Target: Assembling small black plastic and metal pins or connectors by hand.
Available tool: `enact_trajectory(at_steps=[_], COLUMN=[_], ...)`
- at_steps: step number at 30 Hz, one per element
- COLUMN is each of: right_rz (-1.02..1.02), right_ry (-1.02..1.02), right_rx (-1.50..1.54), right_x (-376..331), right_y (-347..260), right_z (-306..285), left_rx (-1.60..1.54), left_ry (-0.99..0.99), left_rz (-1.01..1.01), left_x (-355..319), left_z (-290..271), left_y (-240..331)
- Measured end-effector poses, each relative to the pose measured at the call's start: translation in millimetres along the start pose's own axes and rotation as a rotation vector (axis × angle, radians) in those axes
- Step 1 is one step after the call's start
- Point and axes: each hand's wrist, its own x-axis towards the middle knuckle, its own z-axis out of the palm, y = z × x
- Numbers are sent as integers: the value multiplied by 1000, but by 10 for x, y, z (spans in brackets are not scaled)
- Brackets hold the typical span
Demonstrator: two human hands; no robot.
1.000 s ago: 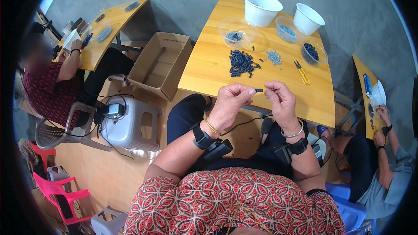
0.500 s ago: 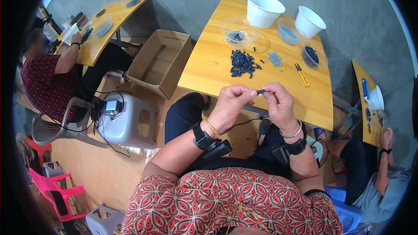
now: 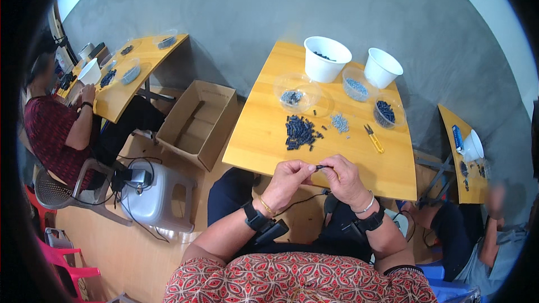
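Just past the near edge of the wooden table (image 3: 247,148), my left hand (image 3: 287,184) pinches one end of a small dark tubular piece (image 3: 321,167) between thumb and fingertips. My right hand (image 3: 348,180) has its fingers closed on the other end, so both hands hold the piece between them. Its exact kind is too small to make out. Beyond my hands lies a heap of short dark blue-black tubular pieces (image 3: 301,132). A smaller pile of light grey pieces (image 3: 339,123) sits right of it. Yellow-handled snips (image 3: 374,139) lie further right.
A clear bowl (image 3: 281,96), a white tub (image 3: 327,64) with dark pieces, another white tub (image 3: 383,68) and two clear containers of small parts stand along the back. An open cardboard box (image 3: 210,134) and grey stool (image 3: 163,193) are left. People sit at tables on both sides.
My view has tilted up, so the table appears lower in the picture. Both hands still pinch the dark piece, which lies at a slightly different angle.
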Motion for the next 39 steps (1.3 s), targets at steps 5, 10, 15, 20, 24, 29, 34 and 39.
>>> enact_trajectory(at_steps=[5,10,15,20,24,29,34,39], right_rz=[3,-40,64,94,130,156,93,-10], right_ry=[44,377,387,201,-18,-137,-189,-222], right_rx=[-156,-562,-774,-415,-274,-114,-101,-137], right_x=[144,398,550,511,437,471,544,597], right_y=[96,555,1348,1341,1145,881,728,583], right_z=[-257,-878,-1456,-837,-213,81,217,359], left_rx=[279,289,300,337,481,615,956,1246], left_ry=[142,182,202,190,174,139,198,376], left_rz=[108,191,238,305,346,423,576,685], left_x=[136,241,350,304,277,217,178,193], left_z=[-206,-374,-346,-392,-392,-391,-413,-538], left_y=[-31,-8,-33,-126,-106,-61,44,91])
